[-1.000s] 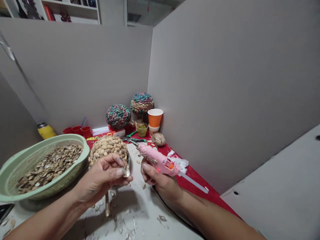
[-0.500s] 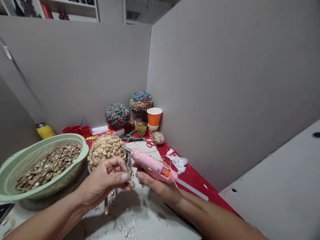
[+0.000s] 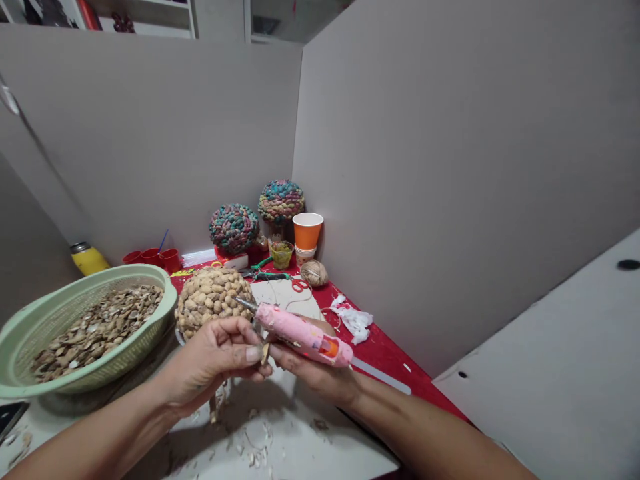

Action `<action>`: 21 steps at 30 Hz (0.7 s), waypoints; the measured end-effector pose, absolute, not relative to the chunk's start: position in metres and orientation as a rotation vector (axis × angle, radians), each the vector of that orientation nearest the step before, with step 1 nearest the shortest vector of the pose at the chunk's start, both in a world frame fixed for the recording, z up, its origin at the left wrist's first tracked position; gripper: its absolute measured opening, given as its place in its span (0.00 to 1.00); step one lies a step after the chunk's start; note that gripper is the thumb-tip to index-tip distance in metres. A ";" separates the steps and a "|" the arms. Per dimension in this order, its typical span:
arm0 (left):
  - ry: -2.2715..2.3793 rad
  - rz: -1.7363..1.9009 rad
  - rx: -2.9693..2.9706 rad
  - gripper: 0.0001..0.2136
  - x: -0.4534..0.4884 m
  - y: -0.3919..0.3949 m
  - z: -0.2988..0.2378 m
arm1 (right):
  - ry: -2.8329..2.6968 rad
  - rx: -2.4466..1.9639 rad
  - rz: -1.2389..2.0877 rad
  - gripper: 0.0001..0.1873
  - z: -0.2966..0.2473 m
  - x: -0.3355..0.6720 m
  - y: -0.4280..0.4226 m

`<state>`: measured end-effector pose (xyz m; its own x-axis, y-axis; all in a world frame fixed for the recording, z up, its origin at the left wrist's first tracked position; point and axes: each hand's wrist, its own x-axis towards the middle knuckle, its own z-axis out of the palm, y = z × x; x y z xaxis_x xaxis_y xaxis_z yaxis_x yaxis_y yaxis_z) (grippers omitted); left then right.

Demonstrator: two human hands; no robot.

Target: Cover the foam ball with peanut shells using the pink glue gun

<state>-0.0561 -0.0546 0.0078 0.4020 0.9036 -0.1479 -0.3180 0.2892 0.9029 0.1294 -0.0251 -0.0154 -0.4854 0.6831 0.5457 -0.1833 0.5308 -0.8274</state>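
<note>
Between the thumb and fingers of my left hand [image 3: 225, 357] is a small piece of nutshell [image 3: 265, 352]. My right hand [image 3: 315, 370] is closed around a pink hot glue gun [image 3: 300, 331], whose metal nozzle points up and left. Fingers of my right hand come close to the shell piece; whether they touch it I cannot tell. Just behind my hands stands a ball covered in tan shells [image 3: 215, 300], its lower part hidden by my left hand. The nozzle tip overlaps the ball's right side in view; contact between them is unclear.
A green colander [image 3: 145, 333] full of shells stands at the left. Shell scraps litter the white board [image 3: 300, 427]. Behind are two colourful balls [image 3: 234, 228], an orange paper cup [image 3: 307, 233], twine [image 3: 315, 273], red-handled scissors [image 3: 300, 285] and a yellow bottle [image 3: 90, 259].
The shell piece has turned in my left fingers, now showing a tan side. The glue gun has shifted slightly left, its nozzle lying further across the shell-covered ball in view.
</note>
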 end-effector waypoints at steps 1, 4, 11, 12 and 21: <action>0.764 0.931 0.930 0.13 -0.056 -0.055 0.008 | -1.793 -0.420 1.085 0.12 -0.015 0.129 -0.025; 0.776 0.927 0.934 0.13 -0.056 -0.055 0.009 | -1.803 -0.412 1.048 0.12 -0.016 0.130 -0.024; 0.802 0.920 0.985 0.15 -0.057 -0.054 0.010 | -1.855 -0.441 0.994 0.11 -0.019 0.131 -0.022; 0.800 0.930 0.993 0.14 -0.057 -0.054 0.010 | -1.851 -0.447 1.007 0.10 -0.019 0.131 -0.023; 0.735 0.969 1.006 0.13 -0.062 -0.052 0.013 | -1.819 -0.532 0.935 0.14 -0.017 0.135 -0.023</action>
